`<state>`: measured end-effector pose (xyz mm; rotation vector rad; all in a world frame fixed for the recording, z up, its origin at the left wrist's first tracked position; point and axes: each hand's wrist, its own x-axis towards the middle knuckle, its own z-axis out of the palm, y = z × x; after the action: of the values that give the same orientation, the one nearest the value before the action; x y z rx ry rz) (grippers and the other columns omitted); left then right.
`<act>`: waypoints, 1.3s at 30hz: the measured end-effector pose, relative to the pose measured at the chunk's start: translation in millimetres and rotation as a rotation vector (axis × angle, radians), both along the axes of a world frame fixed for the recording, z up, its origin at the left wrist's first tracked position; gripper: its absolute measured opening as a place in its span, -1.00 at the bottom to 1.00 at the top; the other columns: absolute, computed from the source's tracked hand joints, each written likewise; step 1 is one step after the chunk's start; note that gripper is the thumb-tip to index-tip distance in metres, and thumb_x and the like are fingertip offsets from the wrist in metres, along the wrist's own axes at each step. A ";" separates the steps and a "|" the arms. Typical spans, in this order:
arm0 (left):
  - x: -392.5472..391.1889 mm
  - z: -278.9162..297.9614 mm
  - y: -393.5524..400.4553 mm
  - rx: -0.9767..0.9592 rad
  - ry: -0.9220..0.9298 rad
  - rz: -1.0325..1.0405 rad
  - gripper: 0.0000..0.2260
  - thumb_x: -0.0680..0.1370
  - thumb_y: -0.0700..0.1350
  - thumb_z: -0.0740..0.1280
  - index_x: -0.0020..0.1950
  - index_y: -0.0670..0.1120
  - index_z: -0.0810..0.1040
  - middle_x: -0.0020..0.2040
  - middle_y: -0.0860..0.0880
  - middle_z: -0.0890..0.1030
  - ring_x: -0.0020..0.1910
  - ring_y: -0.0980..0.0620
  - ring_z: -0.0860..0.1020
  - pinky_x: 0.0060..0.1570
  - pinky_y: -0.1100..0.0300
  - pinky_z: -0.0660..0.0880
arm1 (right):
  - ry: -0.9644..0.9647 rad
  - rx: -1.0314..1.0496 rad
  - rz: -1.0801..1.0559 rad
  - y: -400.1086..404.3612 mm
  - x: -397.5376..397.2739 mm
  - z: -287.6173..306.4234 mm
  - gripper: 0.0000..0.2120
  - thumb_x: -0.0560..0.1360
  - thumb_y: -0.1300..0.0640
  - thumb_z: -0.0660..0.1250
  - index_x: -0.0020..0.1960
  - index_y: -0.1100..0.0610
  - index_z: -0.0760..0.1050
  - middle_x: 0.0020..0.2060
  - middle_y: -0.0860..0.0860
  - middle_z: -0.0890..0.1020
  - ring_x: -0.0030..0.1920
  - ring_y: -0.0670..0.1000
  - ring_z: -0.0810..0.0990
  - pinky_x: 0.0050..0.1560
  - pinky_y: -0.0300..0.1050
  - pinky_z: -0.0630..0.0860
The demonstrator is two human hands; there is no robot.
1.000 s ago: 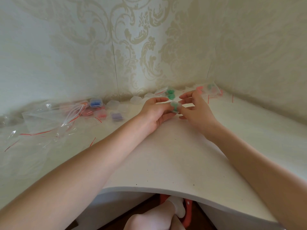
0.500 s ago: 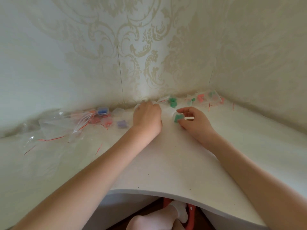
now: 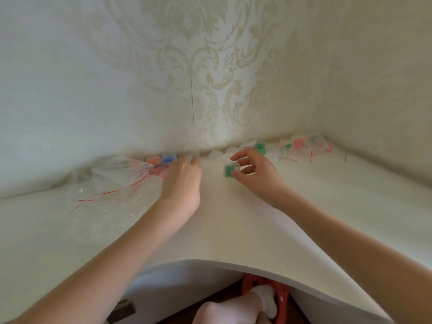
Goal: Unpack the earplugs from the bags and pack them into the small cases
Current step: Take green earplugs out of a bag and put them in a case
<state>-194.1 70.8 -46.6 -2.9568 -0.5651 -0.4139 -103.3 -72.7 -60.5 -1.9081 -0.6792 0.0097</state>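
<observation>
right hand (image 3: 257, 174) pinches green-filled case (image 3: 230, 170), likely to set it down | left hand (image 3: 182, 176) reaches packed cases (image 3: 161, 159) at counter's (image 3: 233, 230) back edge, grip hidden

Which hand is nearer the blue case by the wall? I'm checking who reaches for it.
Left. The left hand has its fingertips just right of the blue case; the right hand is well off to its right.
</observation>
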 end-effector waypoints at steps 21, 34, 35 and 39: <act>17.7 -24.2 41.7 0.070 -0.361 -0.166 -0.83 0.25 -0.22 0.53 -0.30 -0.16 0.56 -0.40 -0.14 0.53 -0.44 -0.16 0.54 -0.48 0.24 0.18 | -0.483 -0.535 -0.049 72.9 33.2 -20.3 -0.64 0.56 0.03 0.26 0.35 -0.04 0.43 0.27 0.02 0.53 0.36 0.06 0.34 0.29 -0.09 0.18; 29.5 -5.8 -5.3 -0.837 -0.352 -0.346 -0.64 0.61 0.02 0.20 -0.26 -0.17 0.53 -0.30 -0.09 0.56 -0.26 -0.10 0.56 -0.20 0.03 0.49 | -0.135 0.006 -0.030 -2.1 5.6 0.7 -0.60 0.41 0.21 0.48 0.22 0.07 0.53 0.03 -0.13 0.57 0.01 -0.18 0.56 0.01 -0.47 0.46; 33.7 2.2 -16.3 -1.176 -0.260 -0.326 -0.64 0.62 0.04 0.17 -0.21 -0.15 0.55 -0.24 -0.10 0.61 -0.23 -0.08 0.60 -0.07 0.00 0.57 | -0.116 0.039 -0.014 -7.5 3.0 3.4 -0.64 0.41 0.20 0.48 0.18 0.03 0.54 0.01 -0.16 0.59 0.00 -0.21 0.58 -0.01 -0.46 0.48; 55.0 7.4 -34.3 -2.033 0.003 -0.386 -0.76 0.63 -0.06 0.19 -0.04 -0.17 0.58 -0.16 -0.12 0.66 -0.21 0.02 0.65 -0.08 0.14 0.61 | -0.162 0.063 -0.011 -31.5 2.3 6.6 -0.67 0.42 0.19 0.47 0.15 -0.02 0.53 0.01 -0.20 0.62 0.01 -0.26 0.58 0.00 -0.44 0.46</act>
<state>-139.1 36.5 -39.2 -4.9796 -0.4693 0.7005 -101.0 -104.2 -53.9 -1.8652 -0.7686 -0.1736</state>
